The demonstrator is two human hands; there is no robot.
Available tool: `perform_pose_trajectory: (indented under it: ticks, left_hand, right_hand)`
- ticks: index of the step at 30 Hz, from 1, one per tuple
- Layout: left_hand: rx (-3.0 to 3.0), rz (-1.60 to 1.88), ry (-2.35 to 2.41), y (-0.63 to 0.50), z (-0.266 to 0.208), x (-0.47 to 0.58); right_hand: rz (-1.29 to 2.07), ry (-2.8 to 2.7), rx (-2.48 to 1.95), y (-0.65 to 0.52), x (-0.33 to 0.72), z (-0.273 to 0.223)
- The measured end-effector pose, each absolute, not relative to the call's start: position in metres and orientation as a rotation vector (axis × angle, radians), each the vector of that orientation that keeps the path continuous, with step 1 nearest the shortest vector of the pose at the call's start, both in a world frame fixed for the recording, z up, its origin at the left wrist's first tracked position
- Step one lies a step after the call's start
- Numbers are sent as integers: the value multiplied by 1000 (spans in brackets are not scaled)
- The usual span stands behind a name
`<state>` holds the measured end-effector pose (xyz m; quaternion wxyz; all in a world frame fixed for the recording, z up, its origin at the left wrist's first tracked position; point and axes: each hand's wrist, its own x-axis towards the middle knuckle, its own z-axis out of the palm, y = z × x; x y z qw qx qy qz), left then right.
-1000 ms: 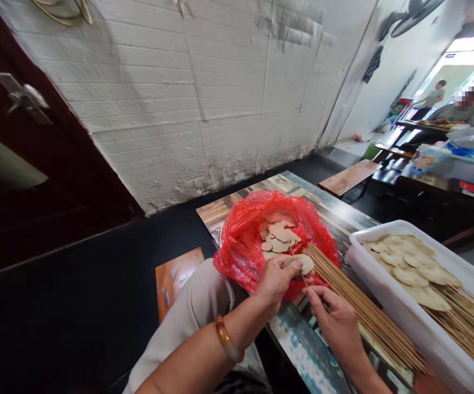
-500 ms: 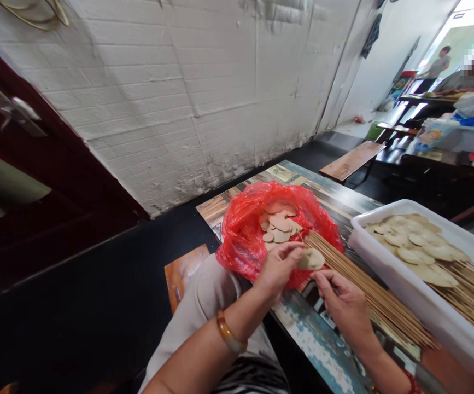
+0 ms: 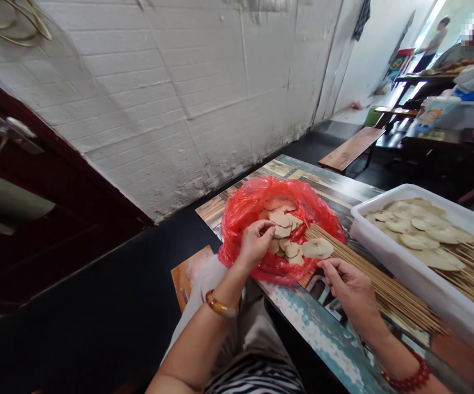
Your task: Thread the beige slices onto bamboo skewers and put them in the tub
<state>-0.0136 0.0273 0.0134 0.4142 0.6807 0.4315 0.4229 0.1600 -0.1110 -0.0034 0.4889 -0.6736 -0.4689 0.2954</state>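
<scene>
A red plastic bag (image 3: 245, 210) lies open on the table and holds several flat tan slices (image 3: 280, 218). My left hand (image 3: 254, 242) reaches into the bag, fingers pinched at a slice. My right hand (image 3: 345, 282) holds a thin bamboo skewer with one tan slice (image 3: 317, 249) threaded on it, just right of the bag. A bundle of bare bamboo skewers (image 3: 384, 287) lies on the table under and beside my right hand.
A white plastic tray (image 3: 415, 279) at the right holds several skewered slices. The patterned table (image 3: 314, 334) ends at my lap. A white brick wall stands behind, a dark red door at left. Wooden benches, other tables and people are at the far right.
My left hand let go of the slice on the skewer and moved left into the red bag. My right hand keeps the skewer with the slice. The view tilted slightly.
</scene>
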Motion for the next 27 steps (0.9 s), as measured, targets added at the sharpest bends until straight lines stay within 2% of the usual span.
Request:
perform_pose_trajectory:
  ticks: [7,12,18,22,27]
  left_hand:
    - [2406,960,1192,43,17,2]
    - [2561,781,1176,47,18,5]
    - [2593,767,1187,54,19,3]
    - [2400,944,1179,61,17,5]
    - [1514,1175,1081,62,21,2]
  right_hand:
    - [709,-1285,-1643,-110,156,0]
    - [696,-1300,-1646,-110,156,3]
    - [696,-1303,-1640,-110,155,0]
    - [697,-1287,-1656,-110,156,-1]
    - [713,-1249,-1679,-111,156,-2]
